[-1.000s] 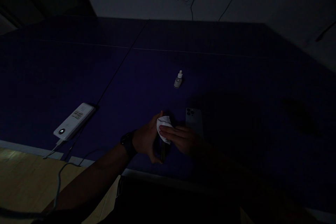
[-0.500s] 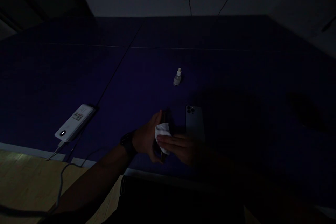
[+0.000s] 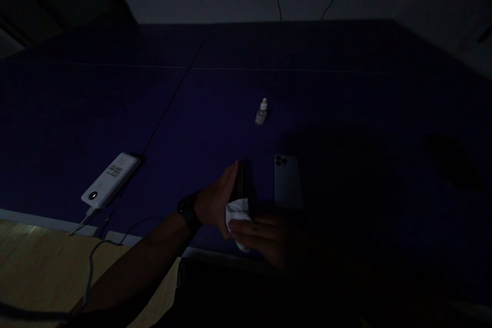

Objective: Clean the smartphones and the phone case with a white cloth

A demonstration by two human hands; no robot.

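Observation:
My left hand (image 3: 215, 204), with a dark watch at the wrist, grips a dark, thin, phone-like slab (image 3: 240, 184) by its sides. The slab's far end shows past the cloth; its face is too dark to make out. Folded white cloth (image 3: 237, 209) lies over the near part of the slab. Fingers of my right hand (image 3: 261, 236) press and hold this cloth against it; that hand is partly lost in shadow. Just right of the slab, a phone (image 3: 287, 182) rests on the table, its camera side up.
A small dropper bottle (image 3: 261, 113) stands farther back on the dark blue table (image 3: 215, 92). At the left lies a white power bank (image 3: 110, 179) with a cable (image 3: 90, 261) hanging over the front edge. A dark, indistinct shape (image 3: 451, 161) is at the right.
My right hand has slid the white cloth down the slab toward me, uncovering more of its far part. My left hand keeps its hold.

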